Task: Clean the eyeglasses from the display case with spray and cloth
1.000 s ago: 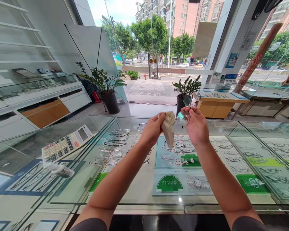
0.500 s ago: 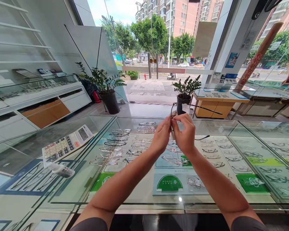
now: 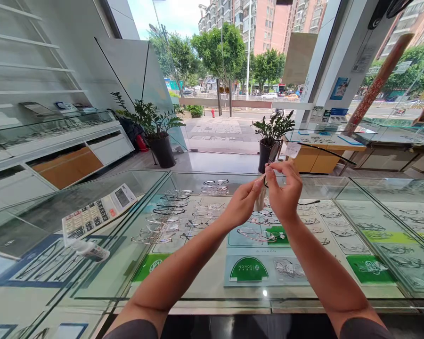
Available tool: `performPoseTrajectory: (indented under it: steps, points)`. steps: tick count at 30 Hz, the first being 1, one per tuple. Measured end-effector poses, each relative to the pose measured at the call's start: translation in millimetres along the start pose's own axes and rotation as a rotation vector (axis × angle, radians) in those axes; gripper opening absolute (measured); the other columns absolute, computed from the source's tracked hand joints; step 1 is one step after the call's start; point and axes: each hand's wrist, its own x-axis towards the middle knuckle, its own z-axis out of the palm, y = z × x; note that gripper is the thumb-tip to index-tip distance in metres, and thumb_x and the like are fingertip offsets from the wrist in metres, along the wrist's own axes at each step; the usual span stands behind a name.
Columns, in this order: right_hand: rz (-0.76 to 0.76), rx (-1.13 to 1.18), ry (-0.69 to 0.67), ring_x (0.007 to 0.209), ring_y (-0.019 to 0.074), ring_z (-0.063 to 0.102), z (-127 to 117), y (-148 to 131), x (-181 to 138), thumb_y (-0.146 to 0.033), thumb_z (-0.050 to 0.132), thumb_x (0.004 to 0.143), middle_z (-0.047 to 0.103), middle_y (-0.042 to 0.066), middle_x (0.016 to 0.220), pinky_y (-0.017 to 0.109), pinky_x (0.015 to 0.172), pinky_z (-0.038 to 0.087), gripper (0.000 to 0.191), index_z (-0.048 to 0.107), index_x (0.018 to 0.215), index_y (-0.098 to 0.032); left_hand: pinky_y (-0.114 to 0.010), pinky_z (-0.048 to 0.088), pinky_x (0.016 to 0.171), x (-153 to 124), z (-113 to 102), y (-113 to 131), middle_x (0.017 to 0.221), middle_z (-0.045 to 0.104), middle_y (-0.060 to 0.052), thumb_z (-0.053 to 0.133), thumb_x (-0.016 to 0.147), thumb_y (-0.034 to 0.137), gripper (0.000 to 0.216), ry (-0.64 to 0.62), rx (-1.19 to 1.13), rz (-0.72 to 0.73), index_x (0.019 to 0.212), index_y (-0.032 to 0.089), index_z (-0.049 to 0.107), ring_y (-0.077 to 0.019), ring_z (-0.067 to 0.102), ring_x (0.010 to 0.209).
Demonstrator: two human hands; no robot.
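In front of me, above the glass counter, I hold a pair of dark-framed eyeglasses (image 3: 327, 153), one temple reaching far out to the right. My right hand (image 3: 286, 188) pinches the frame between thumb and fingers. Close beside it, my left hand (image 3: 244, 200) is closed, thumb on top, on a pale cloth (image 3: 260, 200) that hangs below the fingertips. The cloth seems to touch the lower part of the frame; fingers hide the exact contact. One lens stands upright above the right fingertips.
Under the glass counter (image 3: 198, 306) lie rows of eyeglasses and green signs (image 3: 249, 269). A calculator (image 3: 99, 212) and a small white bottle (image 3: 92, 250) rest on the counter's left. Beyond stand two potted plants (image 3: 162, 150) and a wooden cabinet (image 3: 314, 159).
Both hands have shifted a little to the right with the eyeglasses. The frame has turned, so its temple now points farther right, and more of the cloth shows.
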Motion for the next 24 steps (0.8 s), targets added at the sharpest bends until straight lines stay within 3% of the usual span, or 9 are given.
performPoseTrajectory:
  steps: [3, 5, 8, 10, 13, 18, 24]
  points:
    - [0.116, 0.09, 0.027, 0.096, 0.0239, 0.066, -12.6, 7.5, 14.2, -0.037, 0.074, 0.099, 0.073, 0.004, 0.094, 0.041, 0.089, 0.051, 0.013, 0.076, 0.09, -0.027, -0.052, 0.04, 0.124, -4.9, -5.2, 9.1, 0.145, 0.072, -0.014, 0.053, 0.105, 0.066, 0.055, -0.047, 0.1, -0.035, 0.125, 0.023, 0.082, -0.0378, 0.057, 0.146]
    - [0.222, 0.215, 0.033, 0.093, 0.0221, 0.068, -20.1, 13.0, 22.6, -0.039, 0.077, 0.095, 0.075, 0.002, 0.093, 0.04, 0.089, 0.051, 0.013, 0.076, 0.09, -0.027, -0.05, 0.041, 0.121, -9.7, -9.2, 17.6, 0.15, 0.068, -0.015, 0.05, 0.108, 0.061, 0.051, -0.083, 0.221, -0.04, 0.12, 0.024, 0.082, -0.0368, 0.058, 0.144]
    - [0.345, 0.405, 0.038, 0.092, 0.0212, 0.069, -28.2, 16.6, 31.8, -0.037, 0.078, 0.091, 0.078, 0.002, 0.092, 0.039, 0.09, 0.052, 0.013, 0.076, 0.087, -0.025, -0.041, 0.05, 0.097, -17.8, -13.6, 33.6, 0.119, 0.075, -0.013, 0.045, 0.111, 0.053, 0.048, -0.248, 0.452, -0.052, 0.096, 0.021, 0.079, -0.0277, 0.07, 0.104]
    - [0.398, 0.495, 0.023, 0.092, 0.0213, 0.069, -31.6, 14.9, 35.9, -0.034, 0.078, 0.089, 0.078, 0.002, 0.09, 0.039, 0.089, 0.053, 0.011, 0.076, 0.084, -0.024, -0.036, 0.047, 0.08, -22.6, -14.0, 42.4, 0.094, 0.071, -0.008, 0.044, 0.112, 0.048, 0.049, -0.39, 0.574, -0.04, 0.082, 0.02, 0.071, -0.0209, 0.063, 0.079]
    - [0.441, 0.594, -0.019, 0.091, 0.0216, 0.069, -34.8, 9.1, 39.5, -0.032, 0.078, 0.086, 0.076, 0.003, 0.088, 0.039, 0.088, 0.054, 0.009, 0.077, 0.082, -0.024, -0.034, 0.043, 0.075, -28.2, -9.1, 45.6, 0.088, 0.07, -0.006, 0.042, 0.114, 0.04, 0.046, -0.606, 0.684, -0.009, 0.083, 0.02, 0.069, -0.0198, 0.061, 0.078]
    - [0.488, 0.65, -0.156, 0.091, 0.0223, 0.068, -38.7, -0.4, 39.9, -0.031, 0.077, 0.086, 0.075, 0.003, 0.087, 0.041, 0.092, 0.055, 0.007, 0.077, 0.081, -0.026, -0.035, 0.042, 0.071, -35.4, 13.0, 22.3, 0.085, 0.076, -0.006, 0.05, 0.112, 0.038, 0.04, -0.887, 0.793, 0.037, 0.084, 0.021, 0.072, -0.022, 0.067, 0.079]
    - [0.521, 0.658, -0.288, 0.094, 0.0241, 0.069, -39.9, -8.4, 37.2, -0.031, 0.075, 0.086, 0.073, 0.004, 0.087, 0.043, 0.095, 0.056, 0.008, 0.077, 0.079, -0.026, -0.035, 0.036, 0.057, -44.6, 46.1, -24.7, 0.086, 0.08, -0.007, 0.061, 0.106, 0.041, 0.031, -0.935, 0.982, 0.05, 0.092, 0.023, 0.082, -0.0262, 0.075, 0.081]
